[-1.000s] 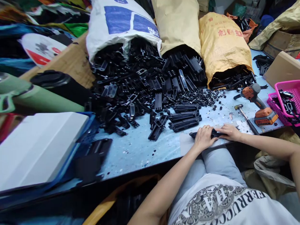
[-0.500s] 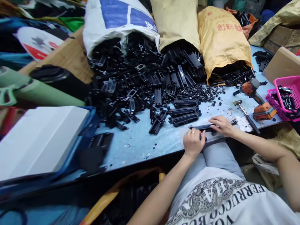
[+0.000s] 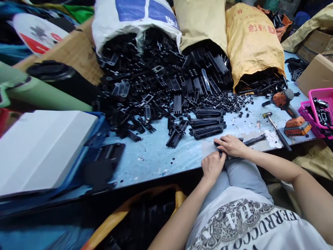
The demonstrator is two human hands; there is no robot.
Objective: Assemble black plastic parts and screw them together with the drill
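My left hand (image 3: 212, 165) is curled at the near edge of the blue table (image 3: 156, 159), its fingers pinched on the left end of a long black plastic part (image 3: 253, 140). My right hand (image 3: 231, 145) lies over that same end of the part, fingers bent and pressing on it. The part's right end sticks out past my right hand toward the hammer (image 3: 276, 130). Three similar long black pieces (image 3: 206, 123) lie stacked side by side just beyond my hands.
A big heap of black plastic parts (image 3: 156, 80) spills from a white sack (image 3: 132, 21) and two yellow sacks (image 3: 253, 38). An orange cordless drill (image 3: 290, 113), small white discs (image 3: 272, 138) and a pink basket (image 3: 321, 111) are at right; a white box (image 3: 39, 152) at left.
My right hand has slid left along the black part to meet my left hand, which drew back toward the table edge. The part's right end is now uncovered.
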